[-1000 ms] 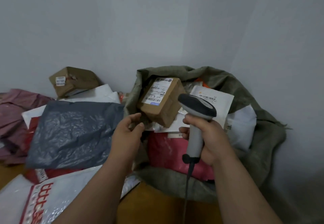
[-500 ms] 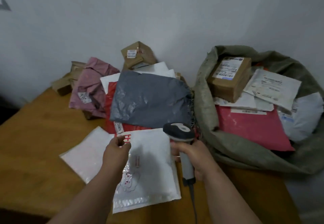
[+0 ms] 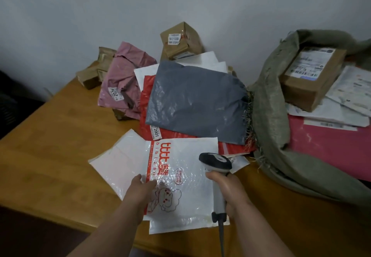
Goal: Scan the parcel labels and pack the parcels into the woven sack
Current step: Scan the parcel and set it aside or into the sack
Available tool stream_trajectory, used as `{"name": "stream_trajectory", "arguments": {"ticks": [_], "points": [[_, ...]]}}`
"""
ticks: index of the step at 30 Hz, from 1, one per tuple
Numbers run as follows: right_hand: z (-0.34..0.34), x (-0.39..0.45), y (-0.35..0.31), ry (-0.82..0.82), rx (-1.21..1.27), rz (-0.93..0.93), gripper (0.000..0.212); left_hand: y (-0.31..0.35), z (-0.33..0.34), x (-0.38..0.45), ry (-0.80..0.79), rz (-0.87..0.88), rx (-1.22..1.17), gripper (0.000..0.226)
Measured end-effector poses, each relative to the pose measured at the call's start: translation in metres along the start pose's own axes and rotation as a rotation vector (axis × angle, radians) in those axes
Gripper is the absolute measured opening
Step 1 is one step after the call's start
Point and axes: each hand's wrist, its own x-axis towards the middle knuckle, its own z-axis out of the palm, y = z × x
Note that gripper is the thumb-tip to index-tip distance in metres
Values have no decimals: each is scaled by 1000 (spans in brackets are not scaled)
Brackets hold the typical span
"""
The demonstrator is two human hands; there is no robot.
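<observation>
**Ana:** At the near edge of the counter point(image 3: 50, 156), the left hand point(image 3: 140, 188) rests on the white bubble mailer point(image 3: 186, 178), fingers and thumb at its left edge. I can't tell whether they pinch it or only press. The right hand point(image 3: 230, 188) is wrapped round the grip of the scanner point(image 3: 215, 163), whose head hangs over the mailer's upper right part.

**Bo:** No shipping label shows on that printed face, so I'd judge the mailer needs flipping before the scanner can read anything. Lift it by the left edge, turn it over, keep the film flat so glare doesn't spoil the read.

**Ana:** And the woven sack point(image 3: 269, 104)?

**Bo:** Lying open to the right, touching the pile, with a cardboard box point(image 3: 309, 82) and flat parcels already inside. A short carry once the scan is done.

**Ana:** What else waits?

**Bo:** A grey poly bag point(image 3: 196, 102) on a red mailer point(image 3: 146, 100), a pink bag point(image 3: 124, 82), a small brown box point(image 3: 180, 41) by the wall point(image 3: 100, 5), and another plain white mailer point(image 3: 118, 162) under this one. The counter is orange-brown wood, set against a pale wall; dark space lies off to the left.
</observation>
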Motion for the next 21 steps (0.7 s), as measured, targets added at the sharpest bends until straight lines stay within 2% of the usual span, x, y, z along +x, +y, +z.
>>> {"name": "stream_trajectory", "arguments": {"ticks": [3,6,10,13,16,19,21], "points": [[-1,6,0,-32,5,8,33,8,1,6,55,-67,-63,57],[0,10,-7,-40,38,-8,33,17,-1,10,19,-128,-134,33],[5,10,-25,-36,99,-46,40,25,-8,12,-35,-70,-228,21],[11,7,-39,-22,140,-109,36,37,-21,10,-66,27,-319,22],[23,-2,-53,-31,200,-131,46,59,-40,9,-116,159,-438,27],[41,-17,-66,35,238,-184,46,91,-63,-1,-11,389,-488,34],[55,-27,-74,96,307,-219,42,111,-78,-13,110,620,-409,37]]}}
